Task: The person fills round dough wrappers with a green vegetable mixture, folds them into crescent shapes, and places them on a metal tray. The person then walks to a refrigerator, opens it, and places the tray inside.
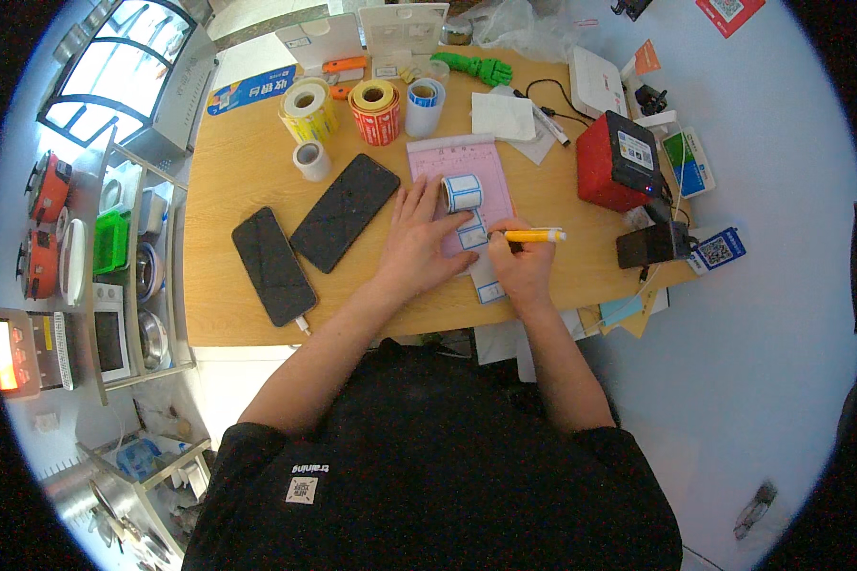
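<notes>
My right hand grips a yellow pen, its tip close to a blue-bordered label on an unrolled label strip. The strip runs from a small roll of blue-bordered labels down toward the table's near edge, and its lowest label bears handwriting. My left hand lies flat with fingers spread, thumb and fingers beside the roll and the strip. Underneath is a pink printed form pad, partly covered by my left hand and the labels.
Two dark phones lie left of my left hand. Several label rolls stand at the back. A red and black box and a black adapter sit at the right. A white marker and folded paper lie behind the pad.
</notes>
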Demonstrator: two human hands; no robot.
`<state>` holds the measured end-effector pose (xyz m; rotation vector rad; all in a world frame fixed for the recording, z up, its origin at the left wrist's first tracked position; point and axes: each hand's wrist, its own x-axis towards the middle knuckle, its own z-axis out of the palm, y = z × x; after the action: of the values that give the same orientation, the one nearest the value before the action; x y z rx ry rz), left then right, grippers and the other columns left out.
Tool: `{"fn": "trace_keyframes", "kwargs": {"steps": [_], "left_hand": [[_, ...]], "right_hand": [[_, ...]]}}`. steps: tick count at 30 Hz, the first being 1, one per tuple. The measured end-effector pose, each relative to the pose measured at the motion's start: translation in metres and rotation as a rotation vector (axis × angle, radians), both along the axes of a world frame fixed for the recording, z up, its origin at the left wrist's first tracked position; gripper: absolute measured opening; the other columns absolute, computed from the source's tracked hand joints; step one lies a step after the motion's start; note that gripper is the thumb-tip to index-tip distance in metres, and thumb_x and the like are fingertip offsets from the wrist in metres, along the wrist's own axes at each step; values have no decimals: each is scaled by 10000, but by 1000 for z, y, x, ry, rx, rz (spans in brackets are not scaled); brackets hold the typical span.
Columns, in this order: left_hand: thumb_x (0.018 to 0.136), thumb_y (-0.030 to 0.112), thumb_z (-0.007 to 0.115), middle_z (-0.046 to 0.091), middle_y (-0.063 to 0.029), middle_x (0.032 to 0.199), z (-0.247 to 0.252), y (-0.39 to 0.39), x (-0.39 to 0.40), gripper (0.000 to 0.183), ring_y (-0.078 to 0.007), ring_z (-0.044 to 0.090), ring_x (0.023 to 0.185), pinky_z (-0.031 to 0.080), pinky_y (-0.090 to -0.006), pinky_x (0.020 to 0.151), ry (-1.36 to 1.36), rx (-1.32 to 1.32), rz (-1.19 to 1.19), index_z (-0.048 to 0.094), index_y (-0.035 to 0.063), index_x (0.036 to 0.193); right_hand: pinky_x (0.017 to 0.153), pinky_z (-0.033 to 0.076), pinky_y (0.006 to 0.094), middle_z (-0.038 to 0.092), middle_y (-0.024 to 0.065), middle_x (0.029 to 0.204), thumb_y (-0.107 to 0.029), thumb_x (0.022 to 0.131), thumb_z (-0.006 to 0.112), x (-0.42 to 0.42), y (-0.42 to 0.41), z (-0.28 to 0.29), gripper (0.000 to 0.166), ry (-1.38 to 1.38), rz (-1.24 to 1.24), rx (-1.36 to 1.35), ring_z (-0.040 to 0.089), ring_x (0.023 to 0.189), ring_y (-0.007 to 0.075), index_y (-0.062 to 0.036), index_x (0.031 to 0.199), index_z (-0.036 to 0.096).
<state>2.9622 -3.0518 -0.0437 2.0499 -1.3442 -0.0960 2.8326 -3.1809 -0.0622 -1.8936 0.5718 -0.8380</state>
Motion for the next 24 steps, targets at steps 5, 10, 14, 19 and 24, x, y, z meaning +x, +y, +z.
{"fn": "trace_keyframes", "kwargs": {"steps": [5,10,14,19,24], "left_hand": [[646,345,790,324,-251,1467,1,0,1,528,-430,257,1383,178,-546,1143,4,4,-1,700,165,1134],[643,343,792,328,-243,1463,0,0,0,527,-430,258,1382,180,-550,1141,-5,-1,-3,702,160,1129],[640,342,794,326,-245,1464,1,1,0,531,-429,260,1381,180,-550,1141,1,-7,-5,701,159,1130],[638,348,798,328,-263,1462,-1,0,1,558,-430,256,1384,177,-549,1142,5,3,-9,691,153,1150],[645,354,795,333,-280,1457,6,1,2,566,-435,255,1385,172,-553,1141,26,14,-28,684,150,1160]], "right_hand": [[512,437,276,600,36,642,-105,773,637,0,0,2,111,-2,3,34,549,571,109,-28,845,674],[520,434,265,603,27,660,-92,778,637,-1,0,5,109,43,10,69,538,587,92,-26,858,672],[527,435,260,603,15,673,-79,777,642,0,0,-1,102,-15,13,99,534,597,83,-30,861,669],[560,447,254,611,22,726,-53,804,624,0,1,0,107,-46,24,165,543,641,81,-22,900,660],[598,460,252,618,34,817,-43,849,609,4,2,1,155,-182,-71,160,553,710,83,9,992,636]]}}
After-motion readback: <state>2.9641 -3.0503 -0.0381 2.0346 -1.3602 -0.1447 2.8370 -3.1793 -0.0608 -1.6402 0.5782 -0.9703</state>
